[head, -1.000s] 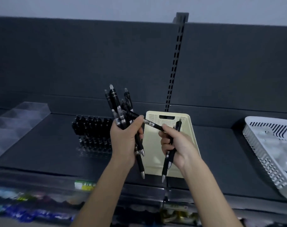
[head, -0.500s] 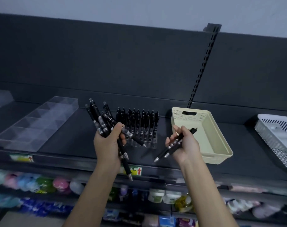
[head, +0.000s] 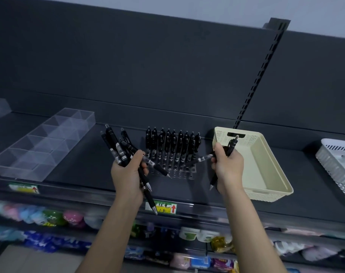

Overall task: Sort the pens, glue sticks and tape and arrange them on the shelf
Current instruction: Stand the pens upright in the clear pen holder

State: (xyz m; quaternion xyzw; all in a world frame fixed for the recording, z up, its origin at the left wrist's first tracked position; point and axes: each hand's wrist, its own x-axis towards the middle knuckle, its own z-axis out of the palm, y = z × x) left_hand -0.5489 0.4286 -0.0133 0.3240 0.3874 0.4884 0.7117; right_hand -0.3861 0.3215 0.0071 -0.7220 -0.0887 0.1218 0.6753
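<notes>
- While both hands are raised in front of the dark shelf (head: 85,170), the head view shows the left hand (head: 128,174) with its grip closed around a bundle of black pens (head: 116,146); they fan out above and below the fist.
- The right hand (head: 228,168) keeps its grip around two more pens (head: 232,143): one stands almost upright, the other points left toward the pen rack (head: 172,170).
- This clear rack stands on the shelf between the two hands and carries an upright row of pens (head: 172,146).
- A cream basket (head: 274,174) sits on the shelf just behind the right hand.
- A clear divided tray (head: 43,144) lies at the left of the shelf, and a white basket (head: 337,160) is at the right edge.
- A yellow price label (head: 161,207) is on the front edge of the shelf.
- Lower shelves hold coloured goods, too blurred to name.
</notes>
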